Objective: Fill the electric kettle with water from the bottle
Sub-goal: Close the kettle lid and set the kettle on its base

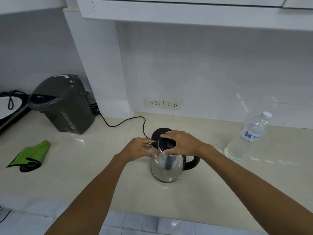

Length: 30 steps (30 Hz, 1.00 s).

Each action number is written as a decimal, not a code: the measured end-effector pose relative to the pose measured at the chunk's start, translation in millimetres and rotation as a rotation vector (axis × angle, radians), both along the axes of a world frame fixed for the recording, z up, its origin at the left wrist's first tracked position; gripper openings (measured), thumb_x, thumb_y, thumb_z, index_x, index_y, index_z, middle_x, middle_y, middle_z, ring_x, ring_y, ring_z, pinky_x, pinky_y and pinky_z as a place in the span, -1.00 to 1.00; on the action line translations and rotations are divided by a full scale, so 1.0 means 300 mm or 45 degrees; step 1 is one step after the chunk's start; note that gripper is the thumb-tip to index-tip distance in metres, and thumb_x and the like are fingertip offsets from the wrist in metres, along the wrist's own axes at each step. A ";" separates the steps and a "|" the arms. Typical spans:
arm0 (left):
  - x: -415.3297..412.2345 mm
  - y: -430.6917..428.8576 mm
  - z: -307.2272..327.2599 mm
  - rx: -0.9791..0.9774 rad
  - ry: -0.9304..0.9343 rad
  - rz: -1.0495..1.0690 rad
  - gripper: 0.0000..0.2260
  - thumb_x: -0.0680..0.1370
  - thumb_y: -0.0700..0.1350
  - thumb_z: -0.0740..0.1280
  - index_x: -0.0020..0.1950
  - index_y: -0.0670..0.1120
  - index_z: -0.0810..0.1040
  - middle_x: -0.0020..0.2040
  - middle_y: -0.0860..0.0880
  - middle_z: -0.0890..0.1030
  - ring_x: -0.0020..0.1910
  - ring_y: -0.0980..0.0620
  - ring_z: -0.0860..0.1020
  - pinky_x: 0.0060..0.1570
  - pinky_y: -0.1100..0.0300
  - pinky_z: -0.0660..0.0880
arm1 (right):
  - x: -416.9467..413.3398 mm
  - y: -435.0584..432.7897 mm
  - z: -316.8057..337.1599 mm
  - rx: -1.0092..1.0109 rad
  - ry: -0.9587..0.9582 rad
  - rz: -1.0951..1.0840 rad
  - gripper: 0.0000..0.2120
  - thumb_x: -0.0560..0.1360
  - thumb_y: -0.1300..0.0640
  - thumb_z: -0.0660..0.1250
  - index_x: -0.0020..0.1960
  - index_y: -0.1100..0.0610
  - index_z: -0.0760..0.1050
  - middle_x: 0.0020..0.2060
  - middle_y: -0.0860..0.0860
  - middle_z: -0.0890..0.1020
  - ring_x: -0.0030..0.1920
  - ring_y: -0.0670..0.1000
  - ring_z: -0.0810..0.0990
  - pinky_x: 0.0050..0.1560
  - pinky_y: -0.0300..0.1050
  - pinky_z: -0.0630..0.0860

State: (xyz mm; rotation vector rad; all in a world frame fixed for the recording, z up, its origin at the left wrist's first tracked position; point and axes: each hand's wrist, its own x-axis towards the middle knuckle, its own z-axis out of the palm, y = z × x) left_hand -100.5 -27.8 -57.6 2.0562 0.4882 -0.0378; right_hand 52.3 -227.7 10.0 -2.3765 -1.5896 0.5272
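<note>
My right hand (182, 143) is cupped over the black plastic lid (166, 143) of the rounded, shiny steel electric kettle (166, 168), fingers and thumb gripping its rim, I judge to work it open. My left hand (138, 149) closes lightly on the kettle's neck by the spout, steadying the body so it won't slide on the pale stone bench (101, 167). The kettle stands off its round black base (160, 132), just behind it, probably so water stays clear of the contacts. The clear plastic water bottle (248, 136), white cap still on, waits upright well to the kettle's right, within reach of my right hand.
</note>
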 end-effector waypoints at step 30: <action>-0.010 -0.007 0.000 -0.045 0.023 0.002 -0.24 0.26 0.11 0.76 0.44 0.09 0.65 0.17 0.02 0.76 0.12 0.14 0.73 0.25 0.13 0.63 | -0.025 -0.003 0.000 -0.034 0.039 -0.052 -0.21 0.43 -0.31 0.42 0.56 -0.09 0.25 0.57 0.02 0.25 0.56 0.04 0.17 0.48 0.03 0.18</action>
